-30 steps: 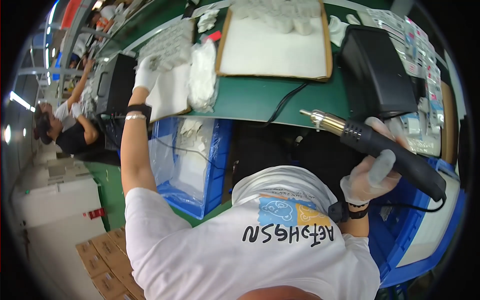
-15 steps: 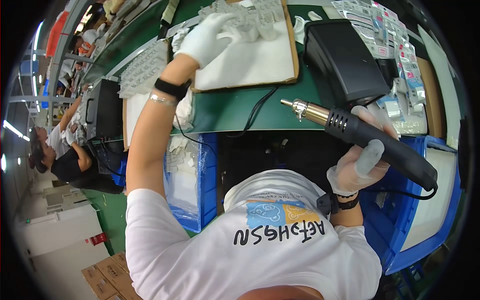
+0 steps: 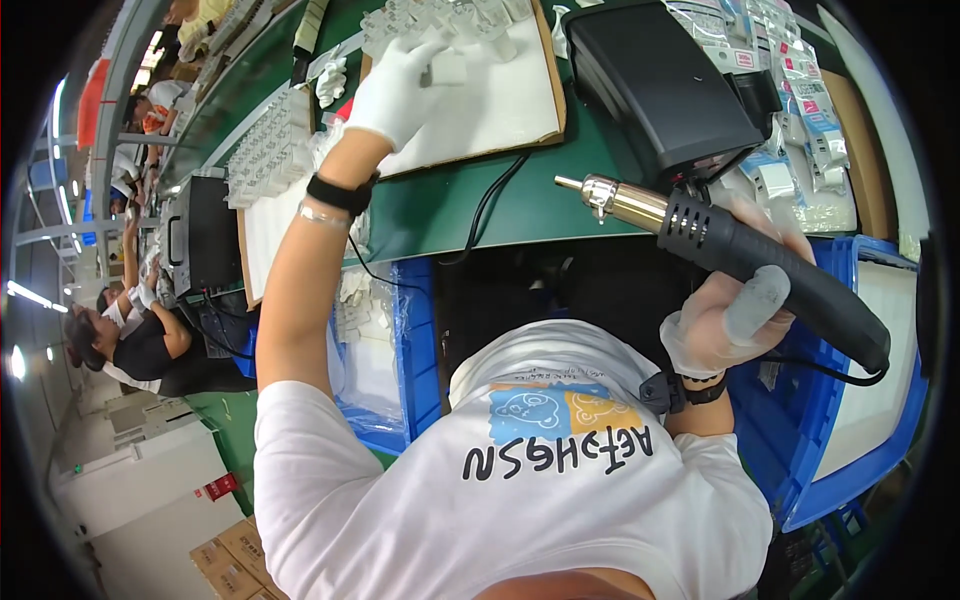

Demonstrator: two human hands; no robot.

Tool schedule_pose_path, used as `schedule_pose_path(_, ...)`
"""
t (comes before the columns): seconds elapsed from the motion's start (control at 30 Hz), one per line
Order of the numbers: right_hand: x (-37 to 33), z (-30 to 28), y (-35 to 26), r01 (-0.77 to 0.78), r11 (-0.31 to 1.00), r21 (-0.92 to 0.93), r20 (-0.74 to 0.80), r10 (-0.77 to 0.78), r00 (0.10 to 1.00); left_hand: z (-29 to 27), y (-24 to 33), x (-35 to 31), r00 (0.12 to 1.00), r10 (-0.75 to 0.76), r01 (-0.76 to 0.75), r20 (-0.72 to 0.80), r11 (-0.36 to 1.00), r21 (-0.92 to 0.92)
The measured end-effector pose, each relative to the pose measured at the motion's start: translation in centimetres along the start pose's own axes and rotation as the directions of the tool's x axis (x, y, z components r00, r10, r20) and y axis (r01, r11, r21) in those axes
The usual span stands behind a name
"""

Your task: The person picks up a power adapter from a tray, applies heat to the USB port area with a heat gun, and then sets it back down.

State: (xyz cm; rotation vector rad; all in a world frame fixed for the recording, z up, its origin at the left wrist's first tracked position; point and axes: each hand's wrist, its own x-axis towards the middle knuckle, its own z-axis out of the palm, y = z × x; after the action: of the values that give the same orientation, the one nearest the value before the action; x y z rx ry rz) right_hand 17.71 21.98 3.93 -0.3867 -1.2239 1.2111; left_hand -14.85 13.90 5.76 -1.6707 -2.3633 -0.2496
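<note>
White-gloved left hand (image 3: pixel 405 85) on small white part (image 3: pixel 447 68), right hand (image 3: pixel 735 315) gripping heat gun (image 3: pixel 740 255)

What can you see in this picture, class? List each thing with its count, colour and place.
heat gun: one, black with a metal nozzle, in the right hand
small plastic parts: many, white, along the board's far edge
board: one, white with a brown rim, on the bench
bench: one, green, ahead
black box: one, right of the board
bins: two, blue, under the bench
co-workers: several, far left
left hand: white glove, on a white part
right hand: clear glove, gripping the heat gun
</note>
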Motion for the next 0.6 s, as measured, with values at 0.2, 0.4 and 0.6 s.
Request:
schedule_pose_path(0.2,0.1,0.2,0.4,-0.083,0.996,0.033,0.007,0.083,0.997,0.2,1.2,-6.9,0.979,-0.148,0.197,0.139,0.864,-0.464)
schedule_pose_path(0.4,-0.1,1.1,0.4,-0.215,0.968,0.129,0.127,0.199,0.972,-0.3,2.0,-7.4,0.947,-0.168,0.252,0.272,0.915,-0.314)
schedule_pose_path(0.6,0.3,0.7,0.2,-0.002,0.998,-0.057,0.116,0.009,0.993,-0.9,4.4,-10.6,0.958,-0.238,0.261,0.162,0.479,-0.838)
